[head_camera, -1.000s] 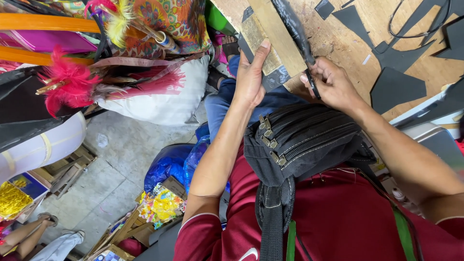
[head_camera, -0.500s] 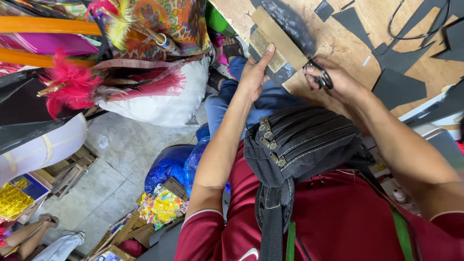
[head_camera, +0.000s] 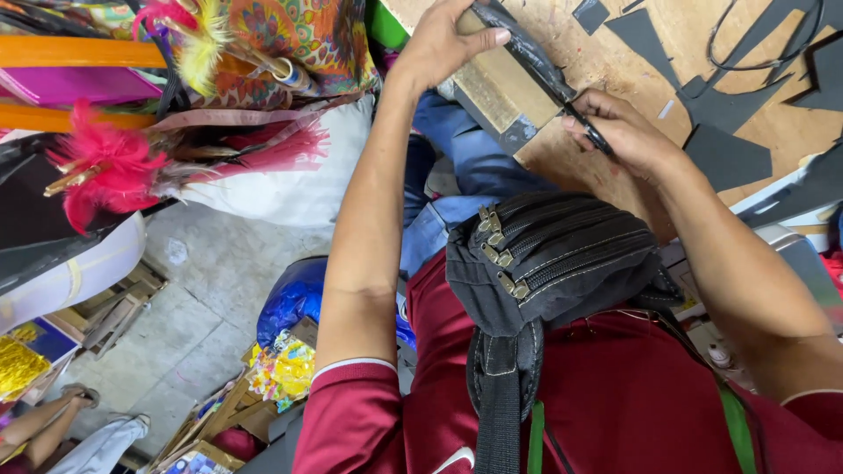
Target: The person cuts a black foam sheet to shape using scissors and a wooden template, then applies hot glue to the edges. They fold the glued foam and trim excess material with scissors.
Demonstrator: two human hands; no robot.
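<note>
Clamped on a cardboard piece (head_camera: 502, 88), the left hand (head_camera: 448, 44) pins it and its black strip (head_camera: 527, 54) at the worktop's (head_camera: 615, 53) near edge; the right hand (head_camera: 625, 132) pinches dark scissors (head_camera: 587, 130), grip closed. Half a second back the scissors sat lower on the strip; both hands have shifted along it; cutting appears under way. Black offcuts (head_camera: 724, 158) lie right.
</note>
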